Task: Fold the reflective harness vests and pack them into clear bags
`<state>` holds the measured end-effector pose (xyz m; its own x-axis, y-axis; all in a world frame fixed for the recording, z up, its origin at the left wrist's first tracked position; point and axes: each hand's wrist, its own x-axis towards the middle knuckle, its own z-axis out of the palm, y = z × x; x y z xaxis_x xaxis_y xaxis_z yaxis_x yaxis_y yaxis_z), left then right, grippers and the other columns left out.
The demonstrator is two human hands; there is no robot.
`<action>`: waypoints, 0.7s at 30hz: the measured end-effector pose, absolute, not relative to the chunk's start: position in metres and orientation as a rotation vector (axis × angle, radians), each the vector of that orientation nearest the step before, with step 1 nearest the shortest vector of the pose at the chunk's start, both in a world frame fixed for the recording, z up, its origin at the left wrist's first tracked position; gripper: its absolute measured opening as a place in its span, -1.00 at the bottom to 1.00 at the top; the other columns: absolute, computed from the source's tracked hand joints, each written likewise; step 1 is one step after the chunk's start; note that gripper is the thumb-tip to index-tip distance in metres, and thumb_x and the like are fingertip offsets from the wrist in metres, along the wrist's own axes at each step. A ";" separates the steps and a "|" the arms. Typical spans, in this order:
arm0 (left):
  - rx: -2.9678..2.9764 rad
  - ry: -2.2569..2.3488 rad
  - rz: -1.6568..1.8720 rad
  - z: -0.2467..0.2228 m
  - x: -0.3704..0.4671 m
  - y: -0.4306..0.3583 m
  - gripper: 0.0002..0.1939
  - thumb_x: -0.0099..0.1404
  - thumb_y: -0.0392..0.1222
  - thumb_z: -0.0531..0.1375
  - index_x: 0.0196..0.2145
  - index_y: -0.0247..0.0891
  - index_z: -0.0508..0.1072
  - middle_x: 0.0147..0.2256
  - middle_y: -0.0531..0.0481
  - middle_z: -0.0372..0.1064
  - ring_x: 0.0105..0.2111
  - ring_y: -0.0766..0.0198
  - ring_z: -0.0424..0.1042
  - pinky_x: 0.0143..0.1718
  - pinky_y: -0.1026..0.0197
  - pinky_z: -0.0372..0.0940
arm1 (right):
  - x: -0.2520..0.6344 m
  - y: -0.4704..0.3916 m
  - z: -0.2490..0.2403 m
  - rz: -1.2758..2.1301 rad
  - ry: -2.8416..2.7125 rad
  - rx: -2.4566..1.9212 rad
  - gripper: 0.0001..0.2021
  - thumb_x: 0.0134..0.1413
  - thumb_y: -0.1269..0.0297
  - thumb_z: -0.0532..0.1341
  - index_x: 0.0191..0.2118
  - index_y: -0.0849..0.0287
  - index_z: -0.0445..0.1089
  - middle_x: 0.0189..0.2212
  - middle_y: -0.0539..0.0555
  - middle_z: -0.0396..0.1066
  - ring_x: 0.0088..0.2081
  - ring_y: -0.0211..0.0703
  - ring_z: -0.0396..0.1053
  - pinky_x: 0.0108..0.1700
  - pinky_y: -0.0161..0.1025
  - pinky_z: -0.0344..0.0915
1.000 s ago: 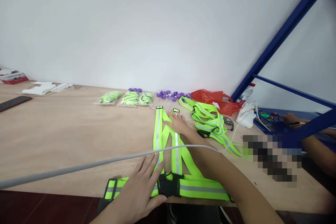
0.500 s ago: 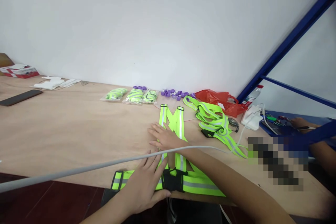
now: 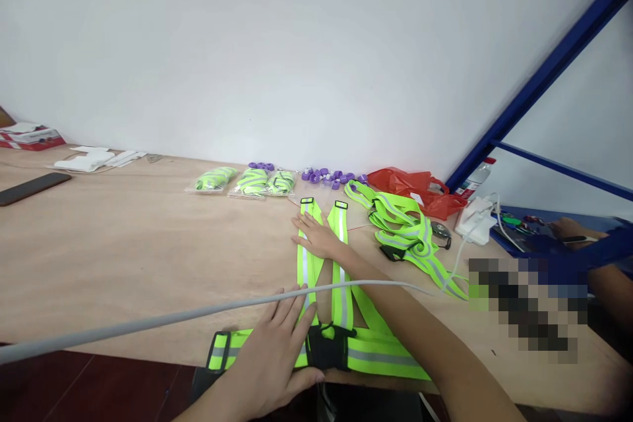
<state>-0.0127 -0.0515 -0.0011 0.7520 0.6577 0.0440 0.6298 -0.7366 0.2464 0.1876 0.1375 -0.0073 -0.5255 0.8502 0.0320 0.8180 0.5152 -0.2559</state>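
Note:
A neon yellow-green reflective vest of straps with silver stripes lies spread at the table's front edge. Its two long straps run away from me, each ending in a black slider. A black buckle piece sits on its waist band. My left hand rests flat over the waist band and lower left strap, fingers stretched, thumb beside the buckle piece. Further up, my right hand lies open across the left strap, its forearm crossing above the vest. Neither hand grips anything. A grey cable passes in front of the view.
Bagged reflective vests and purple rings line the wall. To the right are a tangled reflective vest, a red plastic bag, a white power strip and another person's arm. A dark flat slab lies left.
My right hand has slid away from me along the left strap, uncovering more of the vest's middle. My left hand stays nearly in place. The view has shifted slightly.

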 end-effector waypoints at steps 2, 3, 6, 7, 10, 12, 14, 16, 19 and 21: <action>2.741 1.014 0.170 -0.001 -0.013 -0.051 -0.14 0.48 0.38 -0.09 0.48 -0.24 -0.04 0.46 -0.28 -0.19 0.44 -0.21 -0.13 0.40 -0.28 -0.10 | 0.191 0.144 -0.012 0.298 -2.558 -1.433 -0.42 0.46 -0.07 -0.08 0.43 0.07 0.12 0.45 0.18 0.04 0.48 0.10 -0.11 0.42 0.31 -0.39; 2.747 1.010 0.162 -0.001 -0.013 -0.051 -0.14 0.48 0.38 -0.09 0.48 -0.25 -0.04 0.46 -0.29 -0.21 0.44 -0.21 -0.15 0.40 -0.29 -0.11 | 0.192 0.147 -0.013 0.287 -2.535 -1.426 -0.44 0.46 -0.05 -0.08 0.41 0.06 0.17 0.43 0.17 0.08 0.47 0.08 -0.08 0.42 0.29 -0.35; 2.760 1.003 0.148 -0.001 -0.013 -0.051 -0.14 0.48 0.38 -0.10 0.48 -0.26 -0.04 0.46 -0.30 -0.23 0.45 -0.19 -0.20 0.40 -0.29 -0.13 | 0.195 0.153 -0.017 0.238 -2.464 -1.394 -0.52 0.47 0.00 -0.04 0.29 0.06 0.33 0.36 0.17 0.24 0.42 0.05 0.06 0.41 0.22 -0.21; 2.761 1.004 0.151 -0.002 -0.013 -0.051 -0.15 0.48 0.37 -0.10 0.48 -0.25 -0.05 0.46 -0.29 -0.23 0.45 -0.19 -0.20 0.40 -0.29 -0.13 | 0.195 0.154 -0.017 0.213 -2.437 -1.383 -0.56 0.47 0.03 -0.03 0.24 0.06 0.39 0.32 0.16 0.31 0.38 0.03 0.13 0.40 0.19 -0.16; 2.759 1.014 0.177 -0.004 -0.013 -0.051 -0.15 0.48 0.37 -0.08 0.49 -0.21 -0.07 0.46 -0.26 -0.17 0.45 -0.18 -0.16 0.40 -0.28 -0.12 | 0.197 0.158 -0.016 0.116 -2.338 -1.362 -0.63 0.48 0.15 -0.04 0.05 0.08 0.49 0.15 0.14 0.48 0.23 -0.03 0.32 0.33 0.05 0.00; 2.751 1.018 0.181 -0.005 -0.013 -0.051 -0.15 0.47 0.37 -0.07 0.49 -0.20 -0.08 0.45 -0.25 -0.15 0.44 -0.19 -0.13 0.40 -0.28 -0.11 | 0.199 0.161 -0.015 0.046 -2.276 -1.354 -0.64 0.47 0.22 -0.04 -0.05 0.11 0.51 0.02 0.14 0.55 0.10 -0.04 0.40 0.27 -0.02 0.09; 2.737 1.022 0.160 -0.005 -0.012 -0.051 -0.14 0.47 0.38 -0.07 0.49 -0.20 -0.07 0.45 -0.26 -0.13 0.44 -0.21 -0.11 0.39 -0.29 -0.08 | 0.201 0.163 -0.014 -0.016 -2.225 -1.349 -0.65 0.45 0.27 -0.03 -0.14 0.12 0.52 -0.06 0.15 0.57 0.02 -0.03 0.42 0.24 -0.02 0.10; 2.729 1.028 0.134 -0.003 -0.012 -0.051 -0.14 0.47 0.38 -0.07 0.48 -0.22 -0.05 0.45 -0.27 -0.13 0.43 -0.22 -0.11 0.39 -0.29 -0.07 | 0.204 0.164 -0.014 -0.064 -2.185 -1.343 -0.67 0.43 0.30 -0.02 -0.19 0.13 0.51 -0.12 0.16 0.58 -0.03 -0.01 0.42 0.25 0.00 0.07; 2.744 1.029 0.146 -0.001 -0.012 -0.051 -0.15 0.47 0.36 -0.05 0.49 -0.22 -0.07 0.46 -0.27 -0.17 0.44 -0.20 -0.13 0.40 -0.27 -0.10 | 0.208 0.164 -0.011 -0.098 -2.150 -1.330 -0.69 0.41 0.32 0.00 -0.23 0.13 0.50 -0.16 0.17 0.59 -0.06 -0.01 0.44 0.25 0.01 0.07; 2.758 1.016 0.184 -0.002 -0.013 -0.051 -0.15 0.48 0.34 -0.04 0.49 -0.21 -0.11 0.46 -0.26 -0.21 0.45 -0.17 -0.17 0.41 -0.26 -0.13 | 0.212 0.162 -0.007 -0.095 -2.142 -1.321 -0.70 0.39 0.33 0.02 -0.25 0.14 0.50 -0.17 0.18 0.59 -0.08 0.00 0.45 0.23 0.01 0.10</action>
